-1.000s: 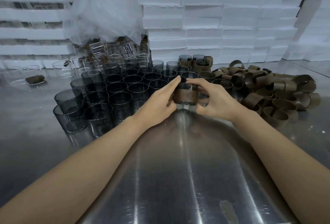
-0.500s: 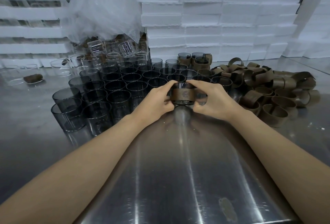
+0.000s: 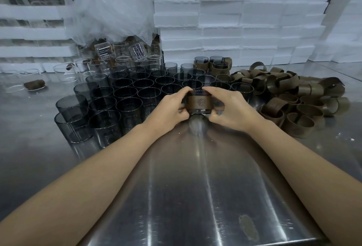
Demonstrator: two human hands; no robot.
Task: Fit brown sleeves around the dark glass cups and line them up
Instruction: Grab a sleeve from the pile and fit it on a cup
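1. Two bare forearms reach forward over the steel table (image 3: 195,187) and meet near its middle. The left hand (image 3: 170,108) comes in from the lower left with its fingers curled.
2. Its grip is closed on the left side of one dark glass cup (image 3: 198,111), the index finger arched over the rim.
3. This cup sits between both grips, at the near edge of the block of bare dark cups (image 3: 125,97). It stands upright, mouth up, long axis vertical. A brown sleeve (image 3: 199,102) wraps its middle, with the round emblem facing the person.
4. The right hand (image 3: 233,108) mirrors the left, its grip closed on the cup's right side.
5. Loose sleeves (image 3: 290,97) lie heaped to the right.
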